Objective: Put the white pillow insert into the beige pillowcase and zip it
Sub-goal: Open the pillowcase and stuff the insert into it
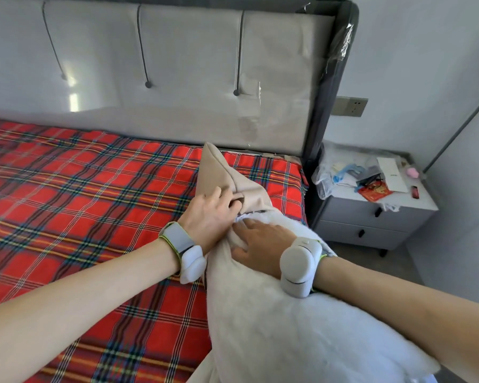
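Observation:
The beige pillowcase (pixel 221 175) stands up in a peak over the red plaid bed, near its right edge. The white pillow insert (pixel 282 335) lies below it and runs toward me; its far end sits at the case's opening. My left hand (pixel 210 214) grips the beige fabric at the mouth, fingers curled into the cloth. My right hand (pixel 263 241) lies on top of the white insert just below the opening, fingers pressing into the stuffing. Both wrists carry white strapped devices. How far the insert reaches inside the case is hidden.
The red plaid sheet (pixel 80 203) covers the bed to the left. A padded grey headboard (pixel 177 73) stands behind. A grey nightstand (pixel 371 217) cluttered with papers and bags sits right of the bed, beside a white wall with a socket (pixel 351 106).

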Demonstrator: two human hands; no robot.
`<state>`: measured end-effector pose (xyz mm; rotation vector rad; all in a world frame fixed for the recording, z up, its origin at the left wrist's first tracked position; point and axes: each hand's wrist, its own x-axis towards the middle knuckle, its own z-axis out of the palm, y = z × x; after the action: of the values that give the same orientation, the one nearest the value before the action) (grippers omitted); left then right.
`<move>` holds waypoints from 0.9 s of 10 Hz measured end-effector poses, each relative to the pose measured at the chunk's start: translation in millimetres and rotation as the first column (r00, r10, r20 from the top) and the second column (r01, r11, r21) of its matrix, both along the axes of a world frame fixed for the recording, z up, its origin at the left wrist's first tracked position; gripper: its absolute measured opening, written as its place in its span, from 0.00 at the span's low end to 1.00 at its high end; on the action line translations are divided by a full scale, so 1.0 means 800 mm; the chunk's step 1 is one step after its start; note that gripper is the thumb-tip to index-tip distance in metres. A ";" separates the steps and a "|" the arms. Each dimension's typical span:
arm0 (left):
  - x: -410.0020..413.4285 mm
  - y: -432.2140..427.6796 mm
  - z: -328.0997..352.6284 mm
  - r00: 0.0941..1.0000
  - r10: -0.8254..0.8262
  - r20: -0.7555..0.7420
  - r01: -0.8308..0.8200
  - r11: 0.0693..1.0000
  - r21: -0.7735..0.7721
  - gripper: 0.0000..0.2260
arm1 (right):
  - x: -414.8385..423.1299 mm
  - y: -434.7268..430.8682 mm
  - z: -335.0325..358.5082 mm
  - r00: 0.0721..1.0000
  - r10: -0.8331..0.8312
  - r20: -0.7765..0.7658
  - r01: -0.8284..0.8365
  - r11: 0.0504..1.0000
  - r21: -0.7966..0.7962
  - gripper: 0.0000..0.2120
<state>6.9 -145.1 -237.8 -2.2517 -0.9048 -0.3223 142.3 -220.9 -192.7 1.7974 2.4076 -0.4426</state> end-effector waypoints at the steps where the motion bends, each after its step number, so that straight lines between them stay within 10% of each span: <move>1: -0.004 -0.004 0.010 0.992 0.089 -0.091 -0.100 0.987 -0.126 0.02 | -0.012 0.003 -0.015 1.000 0.004 0.014 -0.004 1.000 -0.008 0.27; 2: -0.005 -0.014 0.038 0.941 0.223 -0.252 -0.303 0.889 -0.343 0.11 | -0.025 0.002 -0.028 1.000 0.017 0.008 -0.017 1.000 -0.025 0.29; 5: 0.017 -0.049 0.058 0.965 0.148 -0.216 -0.167 0.983 -0.073 0.11 | -0.027 0.049 -0.084 0.996 -0.036 -0.081 0.043 0.995 0.087 0.26; 7: -0.003 -0.029 0.064 0.970 0.167 -0.176 -0.240 0.554 -0.797 0.17 | -0.028 0.020 0.009 0.994 0.106 0.016 -0.104 0.992 -0.073 0.19; 8: -0.029 -0.019 0.085 0.977 0.015 -0.211 -0.203 0.341 -0.918 0.09 | -0.009 0.017 0.041 0.983 0.164 0.081 -0.166 0.986 0.029 0.24; 9: -0.032 -0.014 0.096 0.987 0.026 -0.157 -0.153 0.435 -0.887 0.05 | -0.006 0.005 0.045 0.984 0.154 0.088 -0.155 0.988 0.013 0.30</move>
<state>-18.7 -156.1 -160.9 -3.1166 -1.3316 0.5163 137.3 -216.7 -156.6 1.5864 2.4753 -0.3192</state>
